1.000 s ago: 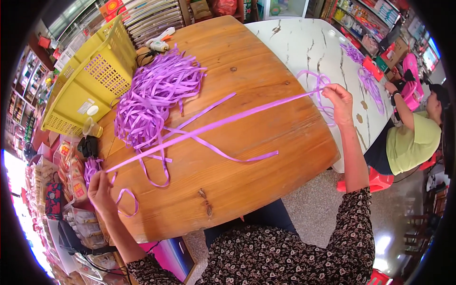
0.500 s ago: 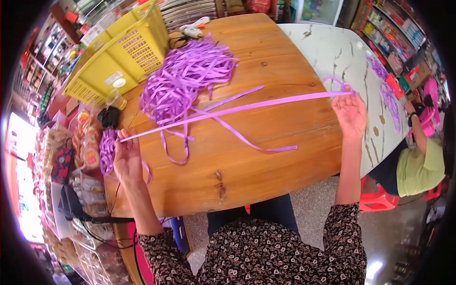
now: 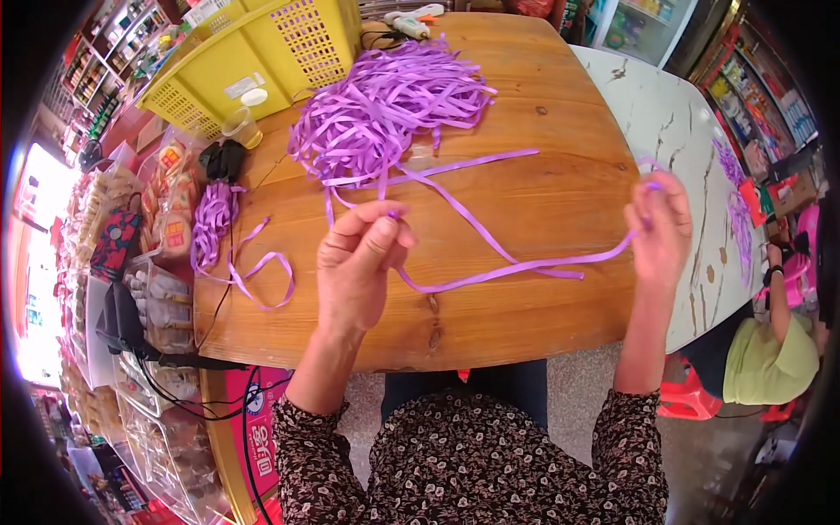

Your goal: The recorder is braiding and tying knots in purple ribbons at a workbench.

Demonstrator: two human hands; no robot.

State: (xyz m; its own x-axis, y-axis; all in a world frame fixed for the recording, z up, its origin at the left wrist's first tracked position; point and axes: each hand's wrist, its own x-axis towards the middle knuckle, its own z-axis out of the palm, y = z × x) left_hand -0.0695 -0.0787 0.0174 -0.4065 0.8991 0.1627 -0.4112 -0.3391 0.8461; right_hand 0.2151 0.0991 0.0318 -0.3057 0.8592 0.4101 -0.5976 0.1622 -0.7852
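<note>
A purple ribbon (image 3: 523,267) sags in a loose curve between my two hands above the wooden table. My left hand (image 3: 360,254) is closed, pinching one end of it between thumb and fingertips. At the right, my right hand (image 3: 658,229) is closed round the other part, with a short piece showing above the fingers. Beyond my left hand lies a big tangled heap of purple ribbons (image 3: 394,114). A few loose strands, one of them a long ribbon (image 3: 459,210), trail from the heap over the wood.
A yellow plastic crate (image 3: 254,66) stands at the far left, with a clear cup (image 3: 241,129) and a glue gun (image 3: 408,24) near it. A smaller purple bundle (image 3: 213,219) lies at the left edge. Right, a co-worker (image 3: 766,354) sits by the marble-patterned table (image 3: 700,201).
My left hand has moved right and closer to my right hand, so the ribbon has gone from stretched straight to slack. The view has shifted slightly.
</note>
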